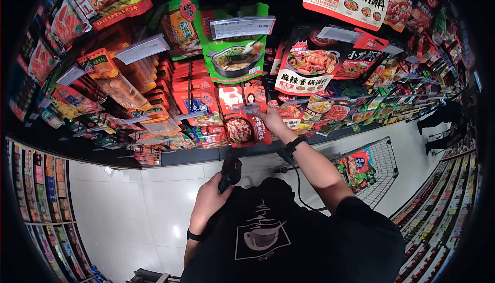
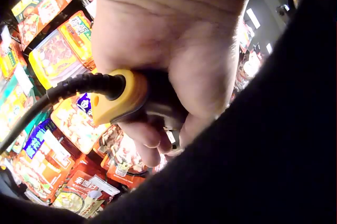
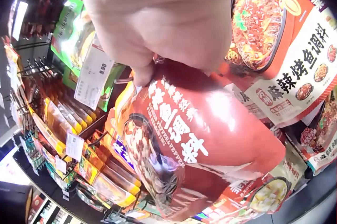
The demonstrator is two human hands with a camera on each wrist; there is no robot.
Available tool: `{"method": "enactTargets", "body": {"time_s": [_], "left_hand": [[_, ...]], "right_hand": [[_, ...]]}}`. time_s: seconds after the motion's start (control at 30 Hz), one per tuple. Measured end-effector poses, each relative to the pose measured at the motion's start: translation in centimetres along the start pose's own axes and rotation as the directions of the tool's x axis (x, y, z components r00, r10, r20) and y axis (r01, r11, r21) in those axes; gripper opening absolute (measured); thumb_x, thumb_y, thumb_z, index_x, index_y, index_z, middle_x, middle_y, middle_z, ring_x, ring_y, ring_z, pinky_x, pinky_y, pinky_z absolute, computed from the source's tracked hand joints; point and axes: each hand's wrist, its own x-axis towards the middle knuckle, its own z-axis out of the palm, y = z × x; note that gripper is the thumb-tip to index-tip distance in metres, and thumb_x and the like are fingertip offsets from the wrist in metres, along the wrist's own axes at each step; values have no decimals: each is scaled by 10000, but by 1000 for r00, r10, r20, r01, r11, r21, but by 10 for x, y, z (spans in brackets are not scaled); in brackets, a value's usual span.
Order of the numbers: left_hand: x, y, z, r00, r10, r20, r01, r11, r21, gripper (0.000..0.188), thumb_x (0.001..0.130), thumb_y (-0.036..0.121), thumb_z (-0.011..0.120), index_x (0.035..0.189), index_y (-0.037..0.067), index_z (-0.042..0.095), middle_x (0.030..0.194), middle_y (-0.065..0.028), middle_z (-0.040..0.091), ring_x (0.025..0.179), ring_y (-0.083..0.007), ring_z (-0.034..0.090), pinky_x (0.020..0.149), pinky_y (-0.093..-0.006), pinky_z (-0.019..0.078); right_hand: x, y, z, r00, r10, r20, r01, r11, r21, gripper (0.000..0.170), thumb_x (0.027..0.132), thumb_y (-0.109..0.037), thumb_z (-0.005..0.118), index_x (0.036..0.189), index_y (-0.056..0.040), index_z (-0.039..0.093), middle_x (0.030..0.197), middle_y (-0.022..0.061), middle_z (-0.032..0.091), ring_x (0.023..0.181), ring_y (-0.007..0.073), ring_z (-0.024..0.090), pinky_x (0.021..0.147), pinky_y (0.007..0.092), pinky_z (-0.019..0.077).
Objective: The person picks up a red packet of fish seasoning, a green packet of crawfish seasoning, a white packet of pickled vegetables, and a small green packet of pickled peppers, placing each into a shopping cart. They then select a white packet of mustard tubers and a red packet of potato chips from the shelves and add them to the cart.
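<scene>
From where I stood, the shopper's right hand (image 1: 273, 120) was grasping a red packet (image 1: 241, 131) by its top, pinched at the upper right corner. The red packet was low at the front of the rack (image 1: 191, 155), just above its bottom edge, printed side outward. A green packet (image 1: 234, 58) hung right above it. The right wrist view showed a tag (image 3: 93, 76) reading 9.90 just beside that grip, though I couldn't tell whether the price belonged to this packet.

The left hand (image 1: 210, 200) was wrapped around a scanner (image 1: 232, 170), its nose up toward the rack's bottom edge, near the red packet but apart from it. A black cord (image 2: 84, 83) ran from its yellow end.

As for progress, I'd judge 2 things done: the packet was gripped and the scanner was at the ready. The packet was not yet away from the rack; whether it was off its hook I couldn't tell, nor whether any code had been read. Off to the right, a cart (image 1: 384, 172) already had some goods (image 1: 356, 167) at its left edge, so part of the gathering looked finished.
</scene>
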Motion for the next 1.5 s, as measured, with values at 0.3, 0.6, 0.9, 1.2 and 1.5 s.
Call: {"method": "enactTargets", "body": {"time_s": [0.3, 0.6, 0.9, 1.2, 1.5], "left_hand": [[-5, -9, 3, 997, 48, -55, -49, 999, -13, 388, 937, 206, 821, 1271, 51, 700, 1032, -237, 777, 934, -446, 761, 805, -466, 591], [4, 6, 8, 999, 37, 2, -37, 999, 4, 398, 932, 212, 821, 1286, 75, 700, 1030, -222, 783, 914, -440, 761, 784, -468, 594], [35, 16, 40, 960, 96, 264, -111, 993, 40, 402, 928, 262, 809, 1259, 59, 705, 962, -234, 780, 863, -443, 764, 755, -472, 587], [79, 62, 91, 784, 168, 598, -293, 949, 118, 509, 943, 320, 823, 1353, 61, 671, 1140, -253, 788, 1080, -439, 767, 904, -492, 591], [96, 127, 146, 667, 256, 700, -448, 888, 102, 510, 947, 314, 813, 1371, 64, 678, 1162, -242, 782, 1105, -473, 744, 917, -509, 590]], "right_hand": [[-45, -10, -1, 996, 88, -4, -88, 994, 63, 299, 1072, -192, 751, 1315, -17, 739, 1141, 14, 802, 975, 127, 697, 925, 355, 561], [-90, 15, 1, 999, -36, -9, 33, 971, -239, 316, 1046, -220, 773, 1292, -22, 756, 1072, 117, 810, 941, 187, 715, 902, 388, 566], [-231, 33, -66, 877, 222, -426, -193, 975, 110, 290, 1063, -200, 771, 1292, -23, 765, 1110, 32, 814, 953, 122, 690, 925, 338, 563], [-429, -67, -183, 182, 356, -917, 251, 885, 393, 302, 1084, -165, 713, 1350, -22, 709, 1253, 41, 780, 1071, 154, 738, 958, 354, 582], [-588, -5, -300, -405, 89, -910, 216, 976, 0, 243, 1101, -132, 695, 1311, -13, 722, 1192, 41, 773, 1019, 140, 692, 911, 319, 522]]}}
